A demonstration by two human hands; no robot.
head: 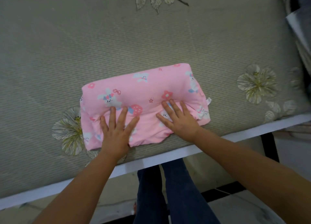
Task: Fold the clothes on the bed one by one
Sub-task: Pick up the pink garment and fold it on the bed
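Your left hand [116, 131] and right hand [179, 118] both lie flat, fingers spread, pressing the folded pink garment [143, 95] on the bed [67, 46]. It looks soft, light and limp, so lift it from under both short ends beyond your fingertips.

- A bed [151, 43] fills most of the view, covered by a grey-green woven mat printed with pale flowers.
- A white edge strip [168, 158] runs along its near side.
- Black frame bars [270, 148] stand below, over a pale floor [244, 210].
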